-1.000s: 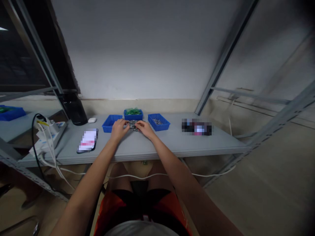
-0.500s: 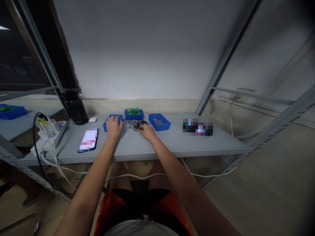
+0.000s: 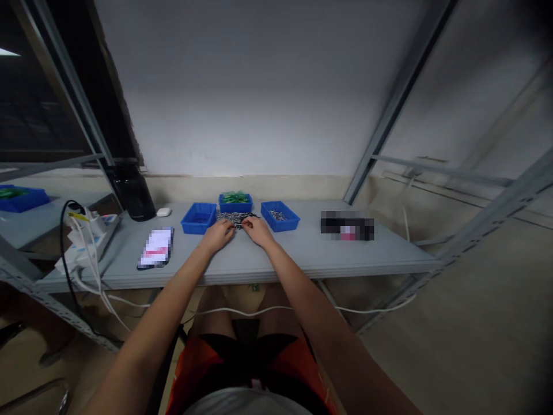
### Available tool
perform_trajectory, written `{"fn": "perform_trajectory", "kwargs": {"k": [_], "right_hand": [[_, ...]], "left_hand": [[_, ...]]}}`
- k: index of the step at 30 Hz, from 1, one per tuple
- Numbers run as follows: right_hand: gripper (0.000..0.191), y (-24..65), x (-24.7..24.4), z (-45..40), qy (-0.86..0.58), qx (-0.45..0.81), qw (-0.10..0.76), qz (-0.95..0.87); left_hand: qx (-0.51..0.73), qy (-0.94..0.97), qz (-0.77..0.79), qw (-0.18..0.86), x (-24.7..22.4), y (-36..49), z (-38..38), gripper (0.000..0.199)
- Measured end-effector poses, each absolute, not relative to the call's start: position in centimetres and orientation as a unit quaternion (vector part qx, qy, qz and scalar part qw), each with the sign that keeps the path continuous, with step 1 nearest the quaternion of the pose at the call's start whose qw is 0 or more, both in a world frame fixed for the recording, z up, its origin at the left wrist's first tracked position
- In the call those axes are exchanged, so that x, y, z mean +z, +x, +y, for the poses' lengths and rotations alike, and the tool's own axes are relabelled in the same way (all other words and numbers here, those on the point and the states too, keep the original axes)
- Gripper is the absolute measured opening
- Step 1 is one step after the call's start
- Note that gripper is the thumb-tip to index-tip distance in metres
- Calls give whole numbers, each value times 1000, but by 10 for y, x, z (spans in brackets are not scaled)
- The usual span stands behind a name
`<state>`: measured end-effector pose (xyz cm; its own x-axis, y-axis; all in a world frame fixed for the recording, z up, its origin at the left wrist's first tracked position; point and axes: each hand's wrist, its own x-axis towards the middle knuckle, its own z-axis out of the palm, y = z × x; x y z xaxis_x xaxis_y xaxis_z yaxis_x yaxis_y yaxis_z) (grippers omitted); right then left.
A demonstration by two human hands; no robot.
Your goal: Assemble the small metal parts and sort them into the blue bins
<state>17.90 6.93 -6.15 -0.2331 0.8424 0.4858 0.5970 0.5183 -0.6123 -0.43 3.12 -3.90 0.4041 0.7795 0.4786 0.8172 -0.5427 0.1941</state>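
Note:
A pile of thin metal pieces [image 3: 230,217], some silvery and some black, lies on the grey table between the blue trays. My left hand [image 3: 218,235] is at the pile's near left edge, fingers bent and closed together at the tips. At its near right edge, my right hand [image 3: 258,231] pinches with thumb and fingers. What either hand holds is too small to make out. The left blue tray [image 3: 199,222] shows a dark bottom. Silvery pieces lie in the right blue tray [image 3: 287,223], and green pieces [image 3: 235,197] fill the back tray.
On the left are a phone [image 3: 156,248], a white earbud case [image 3: 163,212], a black bottle [image 3: 133,193] and a white power strip [image 3: 93,239] with cables. A blurred-out dark object [image 3: 347,225] lies on the right. Metal shelf posts [image 3: 391,115] frame the table [image 3: 345,256].
My left hand has moved from over the left blue tray rightward and nearer to me, beside the pile. My right hand stays at the pile with little movement.

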Motion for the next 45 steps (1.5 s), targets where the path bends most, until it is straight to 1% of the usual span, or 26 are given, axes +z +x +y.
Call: {"fn": "perform_trajectory", "kwargs": {"k": [5,9,14,18,22,25,28,34,40,45], "right_hand": [[12,177,-58,67,-432,176,437,-769],[13,175,-56,62,-399,217,464,-760],[12,171,-56,59,-378,267,427,-777],[14,171,-56,58,-374,279,427,-774],[20,171,-55,59,-368,286,474,-747],[23,171,-55,59,-358,282,500,-736],[21,172,-55,59,-349,266,489,-754],[23,174,-54,59,-379,258,464,-758],[21,174,-56,65,-382,268,492,-735],[19,175,-57,63,-387,267,455,-756]], "left_hand": [[-291,-832,-472,11,-42,-5,37,21],[-318,-825,-466,23,-41,-4,37,25],[-324,-833,-447,30,-39,-1,32,26],[-337,-831,-441,23,-37,0,30,24],[-349,-809,-473,-2,-37,-1,31,21],[-317,-811,-490,-33,-38,-2,33,22],[-306,-827,-471,-30,-39,-2,34,21],[-333,-817,-469,-40,-39,-3,36,21],[-341,-809,-478,-22,-40,-5,39,20],[-360,-804,-474,-2,-39,-6,40,19]]}}
